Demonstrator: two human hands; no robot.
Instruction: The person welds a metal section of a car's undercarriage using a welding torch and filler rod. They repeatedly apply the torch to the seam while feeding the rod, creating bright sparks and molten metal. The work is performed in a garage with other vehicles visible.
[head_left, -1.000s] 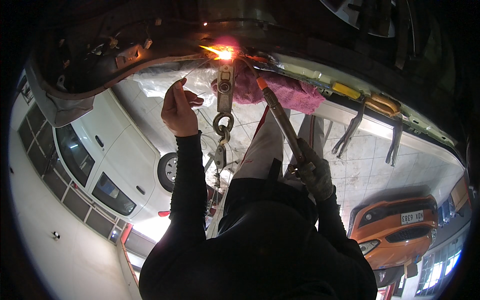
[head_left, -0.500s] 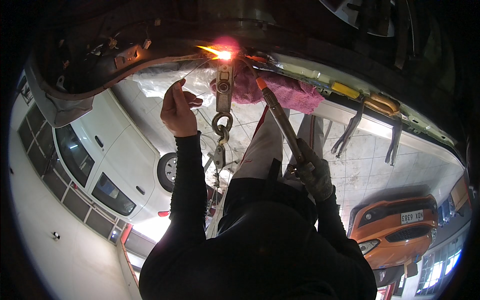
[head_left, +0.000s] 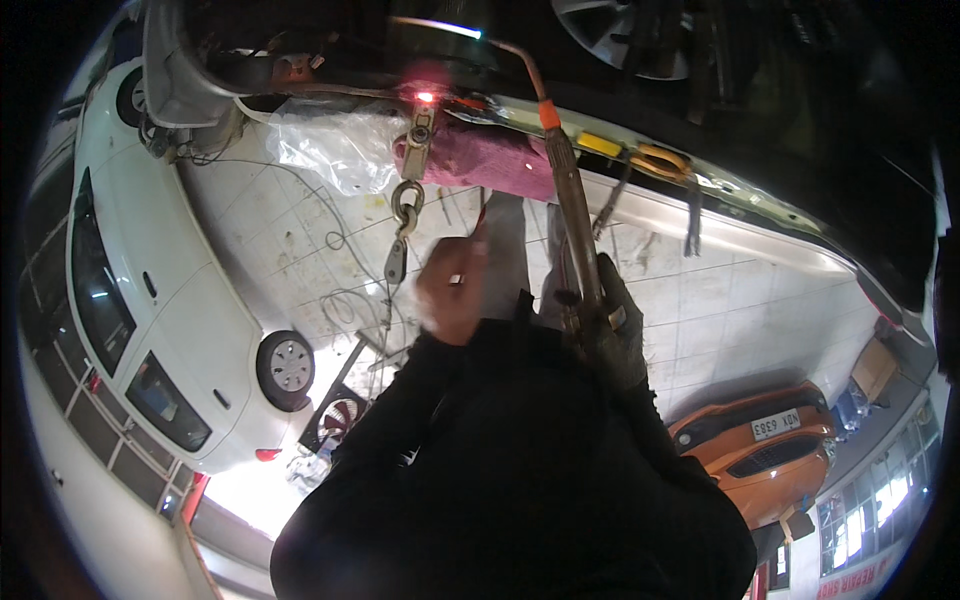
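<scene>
My right hand (head_left: 615, 335), in a grey glove, is closed around the handle of a gas torch (head_left: 575, 190). Its bent copper tube reaches up to a flame (head_left: 440, 26) pointing left across the dark car body. Below that flame, a spot on the metal edge (head_left: 425, 97) glows red-white, right above a metal pulling clamp (head_left: 420, 135). From the clamp hang a shackle and chain link (head_left: 407, 205), then a small hook block (head_left: 396, 262). My bare left hand (head_left: 452, 290) is lower, near my body, right of the hook block; motion smears its fingers, so anything in it is unclear.
A pink towel (head_left: 490, 165) and clear plastic sheet (head_left: 335, 145) lie along the car edge. Tools with yellow (head_left: 600, 145) and orange (head_left: 660, 158) handles rest on the sill. A white car (head_left: 165, 290) stands left, an orange car (head_left: 760, 455) lower right. Cables (head_left: 345, 300) lie on the tiles.
My left hand, which held a thin rod by the glowing spot, has dropped down toward my body. The torch flame has moved up off the clamp's top, and the glow there is smaller.
</scene>
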